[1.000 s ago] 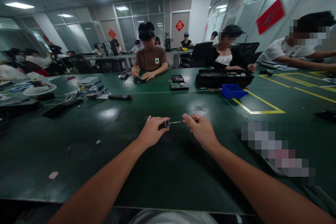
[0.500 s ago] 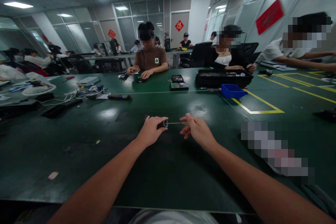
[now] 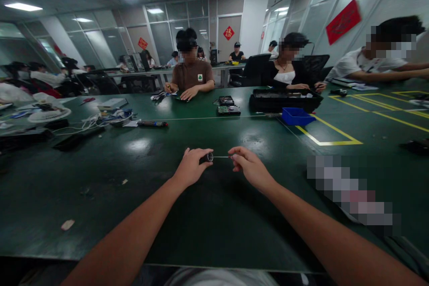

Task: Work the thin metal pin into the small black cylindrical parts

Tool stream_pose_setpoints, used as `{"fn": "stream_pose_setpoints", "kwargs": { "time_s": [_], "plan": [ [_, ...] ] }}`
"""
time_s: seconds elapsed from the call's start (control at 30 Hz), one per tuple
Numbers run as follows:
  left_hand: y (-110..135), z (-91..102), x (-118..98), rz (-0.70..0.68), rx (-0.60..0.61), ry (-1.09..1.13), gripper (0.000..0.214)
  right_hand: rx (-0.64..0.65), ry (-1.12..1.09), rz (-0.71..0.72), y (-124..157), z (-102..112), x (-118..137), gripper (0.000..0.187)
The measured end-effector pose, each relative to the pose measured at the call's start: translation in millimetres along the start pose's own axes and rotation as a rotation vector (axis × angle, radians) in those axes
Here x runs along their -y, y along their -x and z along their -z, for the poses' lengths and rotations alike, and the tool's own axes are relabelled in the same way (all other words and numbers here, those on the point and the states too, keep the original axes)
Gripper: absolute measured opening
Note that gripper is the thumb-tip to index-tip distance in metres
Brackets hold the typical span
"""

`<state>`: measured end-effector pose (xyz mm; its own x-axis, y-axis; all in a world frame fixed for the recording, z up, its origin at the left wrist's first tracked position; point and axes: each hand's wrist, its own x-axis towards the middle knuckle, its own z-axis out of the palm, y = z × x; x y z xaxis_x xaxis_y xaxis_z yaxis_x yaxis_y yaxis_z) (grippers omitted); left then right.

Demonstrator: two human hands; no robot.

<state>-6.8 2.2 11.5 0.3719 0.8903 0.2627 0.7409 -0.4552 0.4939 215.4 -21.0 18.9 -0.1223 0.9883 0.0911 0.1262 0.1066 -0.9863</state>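
My left hand (image 3: 192,167) is closed around a black cylinder (image 3: 208,157), whose round, light-rimmed end faces right. Most of its body is hidden by my fingers. A thin screwdriver (image 3: 221,157) lies level between my two hands, its straight metal shaft reaching the cylinder's end. Fingers and thumb of my right hand (image 3: 250,163) pinch it at a small reddish part; the rest of its handle is hidden in the hand. Whether the tip sits inside the cylinder or only touches it, I cannot tell. Both hands are just above the green table (image 3: 187,223).
A blue bin (image 3: 296,116) stands before a long black tray (image 3: 284,100). Hard drives (image 3: 229,110) lie mid-table. At left are a dark pen-like tool (image 3: 152,124) and tangled cables (image 3: 92,121). A blurred-out item (image 3: 348,192) lies at right. Several people sit around.
My right hand has turned slightly, its fingers drawing closer together on the screwdriver. My left hand has shifted a little to the left with the cylinder.
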Motion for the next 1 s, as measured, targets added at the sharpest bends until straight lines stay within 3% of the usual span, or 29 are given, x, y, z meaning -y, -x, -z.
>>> {"fn": "stream_pose_setpoints", "kwargs": {
  "time_s": [0.23, 0.33, 0.5, 0.77, 1.0],
  "plan": [
    [0.7, 0.4, 1.8, -0.024, -0.016, 0.006, 0.041, -0.021, 0.018, -0.136, 2.6, -3.4, 2.6, 0.041],
    [1.8, -0.7, 1.9, -0.031, -0.005, 0.013, 0.041, -0.013, 0.094, -0.119, 3.2, -2.3, 5.6, 0.044],
    [2.4, -1.6, 0.3, -0.034, 0.02, 0.021, 0.04, -0.043, 0.192, -0.039, 3.2, 1.8, 11.4, 0.039],
    [0.5, 0.9, 2.9, -0.017, -0.026, 0.004, 0.041, 0.017, 0.078, -0.035, 2.8, -3.1, 2.1, 0.037],
    [0.0, -3.1, 3.7, -0.03, -0.002, -0.004, 0.04, -0.119, -0.027, -0.021, 0.1, -2.6, -2.1, 0.023]
  ]
}}
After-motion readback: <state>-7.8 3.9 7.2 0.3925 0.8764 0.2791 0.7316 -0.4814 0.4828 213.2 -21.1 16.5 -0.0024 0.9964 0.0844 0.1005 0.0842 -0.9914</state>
